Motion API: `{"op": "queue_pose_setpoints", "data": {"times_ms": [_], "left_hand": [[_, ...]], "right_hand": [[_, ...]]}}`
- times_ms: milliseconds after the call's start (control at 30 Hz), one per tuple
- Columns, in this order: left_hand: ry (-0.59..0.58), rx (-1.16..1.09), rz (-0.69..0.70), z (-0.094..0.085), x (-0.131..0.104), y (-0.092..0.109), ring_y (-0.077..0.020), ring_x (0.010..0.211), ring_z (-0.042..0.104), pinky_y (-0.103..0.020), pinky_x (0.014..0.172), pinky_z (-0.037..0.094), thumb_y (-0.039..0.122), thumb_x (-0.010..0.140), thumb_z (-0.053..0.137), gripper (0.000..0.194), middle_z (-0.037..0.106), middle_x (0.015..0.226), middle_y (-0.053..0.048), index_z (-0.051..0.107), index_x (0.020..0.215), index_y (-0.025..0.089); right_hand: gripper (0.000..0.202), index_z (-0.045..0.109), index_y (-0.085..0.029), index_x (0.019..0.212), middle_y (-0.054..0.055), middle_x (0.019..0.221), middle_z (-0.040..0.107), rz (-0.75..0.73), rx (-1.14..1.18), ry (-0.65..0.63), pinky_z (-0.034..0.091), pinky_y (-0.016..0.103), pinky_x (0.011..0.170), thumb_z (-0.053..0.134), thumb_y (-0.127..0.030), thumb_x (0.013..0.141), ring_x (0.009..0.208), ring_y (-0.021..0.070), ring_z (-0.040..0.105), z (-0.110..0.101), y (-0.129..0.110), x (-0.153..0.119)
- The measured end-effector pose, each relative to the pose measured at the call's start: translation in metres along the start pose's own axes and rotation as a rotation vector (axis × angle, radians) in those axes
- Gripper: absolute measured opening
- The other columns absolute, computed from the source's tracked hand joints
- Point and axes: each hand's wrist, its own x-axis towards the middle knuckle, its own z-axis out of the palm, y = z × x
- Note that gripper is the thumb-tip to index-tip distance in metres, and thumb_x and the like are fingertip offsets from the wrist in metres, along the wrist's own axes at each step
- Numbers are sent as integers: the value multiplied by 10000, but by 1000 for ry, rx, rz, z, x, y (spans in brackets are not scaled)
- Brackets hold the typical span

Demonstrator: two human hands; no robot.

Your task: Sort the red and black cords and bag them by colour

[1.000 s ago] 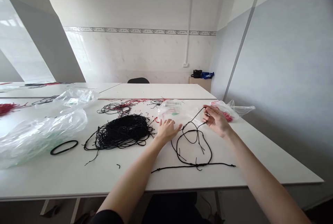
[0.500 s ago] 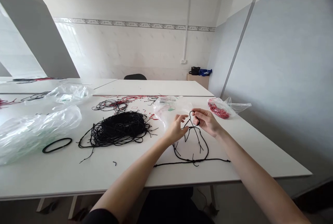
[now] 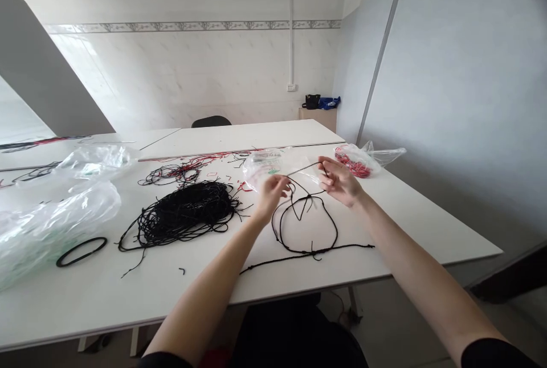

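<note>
A thin black cord point(image 3: 304, 170) is stretched between my two hands above the table. My left hand point(image 3: 273, 190) pinches one part of it, fingers curled together. At the other end, my right hand point(image 3: 339, 181) grips the cord between thumb and fingers, a little higher and farther right. Below them hangs or lies a looped black cord point(image 3: 336, 225) with knots and short loose ends; whether it joins the stretched piece is hard to make out. A straight black cord point(image 3: 265, 261) runs along the table's front edge under the loop.
A big bundle of black cords point(image 3: 188, 214) lies left of my hands, with a black ring point(image 3: 81, 252) beyond it. Clear plastic bags point(image 3: 92, 203) cover the left. Red cords in a bag point(image 3: 356, 166) sit at the right back. Scattered red and black cords point(image 3: 175, 173) lie behind the bundle.
My hands have moved apart, pulling the cord from a small loop into a straight line. My left hand has closed on it. The whole view has shifted slightly.
</note>
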Motion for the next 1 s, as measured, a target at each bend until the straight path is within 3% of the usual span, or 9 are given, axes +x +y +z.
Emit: {"op": "queue_pose_setpoints", "data": {"times_ms": [200,433,600,700,767,833,900,1000], "left_hand": [[277,-357,-126,-24,15,9,-30,504,457,-180,502,414,308,685,632,200,527,709,-3,519,728,150],[479,-461,-124,-53,26,22,-25,519,467,-146,540,427,176,737,512,108,458,612,27,436,661,163],[514,-390,-77,-47,18,26,-68,567,491,-200,528,413,181,648,605,115,516,709,-7,520,722,158],[573,-308,8,-35,7,36,-141,843,537,-225,652,425,99,569,647,328,560,957,-43,584,874,201],[524,-181,118,-23,-4,49,-185,1061,469,-257,799,404,65,556,648,451,532,1126,-31,593,964,248],[287,68,239,-7,-16,64,-214,1154,416,-310,913,349,100,605,634,476,516,1201,-24,581,1047,268],[-7,236,280,10,-27,79,-220,1157,426,-334,943,323,171,670,611,446,520,1218,-25,563,1102,268],[-191,309,297,30,-37,96,-207,1001,530,-320,857,377,239,739,556,277,601,1086,-50,613,1009,214]], "right_hand": [[186,597,-281,857,-35,870,604,-44,-49,90,91,218,356,582,-382,702,387,34,221,-14,-12,1],[156,606,-268,844,-18,923,601,-172,60,163,103,226,359,542,-331,716,401,43,192,-29,-24,0],[206,613,-318,905,-23,952,602,-262,-41,142,127,241,362,488,-346,743,400,50,234,-29,-29,-3],[199,619,-322,899,-29,917,613,-237,-101,97,133,223,340,533,-327,719,388,40,256,-13,-30,-2],[199,632,-292,887,-17,885,622,-186,-143,53,157,209,322,585,-313,695,386,31,306,4,-31,0],[216,644,-251,889,2,862,628,-157,-195,-11,192,200,311,626,-304,681,390,30,371,22,-33,2],[236,646,-222,907,18,860,630,-171,-239,-65,223,192,304,639,-304,686,391,30,416,39,-39,2],[256,635,-216,942,21,889,631,-239,-291,-83,248,177,293,633,-317,706,382,22,447,57,-57,1]]}}
